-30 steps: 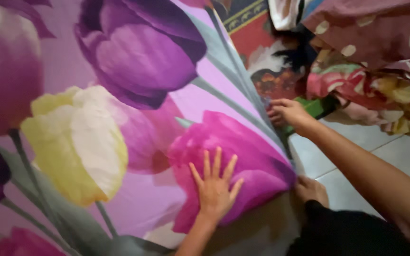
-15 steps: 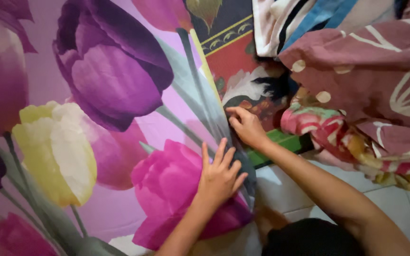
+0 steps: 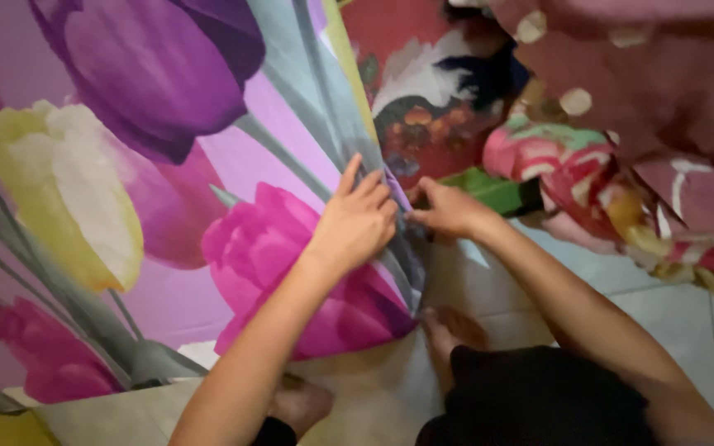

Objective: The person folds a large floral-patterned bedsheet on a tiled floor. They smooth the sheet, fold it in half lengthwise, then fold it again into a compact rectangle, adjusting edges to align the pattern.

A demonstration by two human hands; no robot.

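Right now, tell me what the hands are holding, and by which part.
Both hands grip the tulip-print sheet at its right edge: the left hand pinches the fabric fold there, and the right hand pinches the same edge beside it.

The tulip-print bedsheet [image 3: 167, 165] is smooth woven cloth with a faint sheen, creased where it bunches at its right edge. The crumpled blankets [image 3: 646, 124] beside it look like softer, matt printed cloth. The floor [image 3: 671, 289] is pale glazed tile, smooth and slightly glossy.
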